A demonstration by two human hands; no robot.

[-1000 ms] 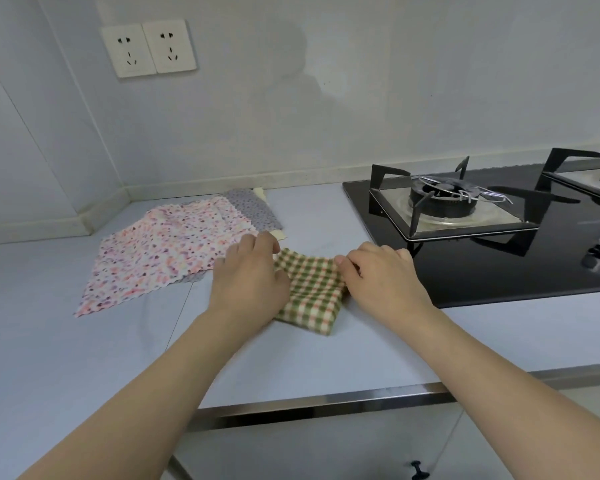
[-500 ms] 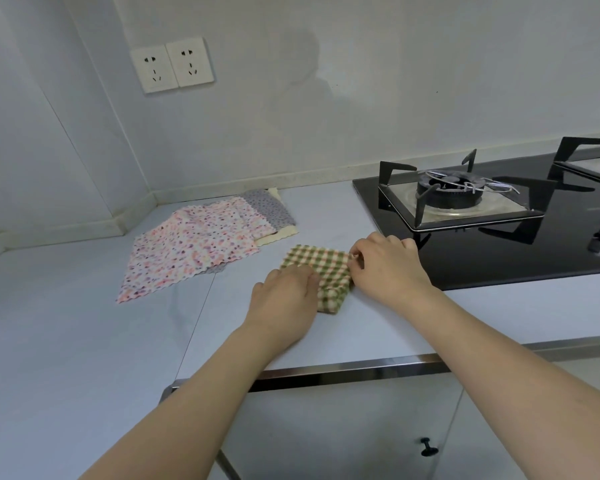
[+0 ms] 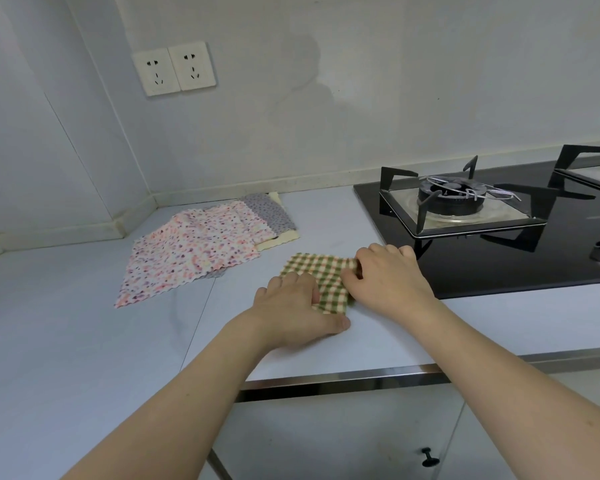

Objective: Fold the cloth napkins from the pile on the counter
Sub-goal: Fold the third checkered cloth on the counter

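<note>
Both hands are working the folded green checked napkin [image 3: 321, 277] lying on the counter [image 3: 84, 341] beside the stove [image 3: 499, 244], left hand [image 3: 293, 311] pressing it with curled fingers, right hand [image 3: 390, 277] pinching its edge, the floral napkin pile [image 3: 194, 251] sitting behind-left near the wall sockets [image 3: 175, 69].

Single head-worn view, forward and down, near the counter [image 3: 84, 341]
</note>
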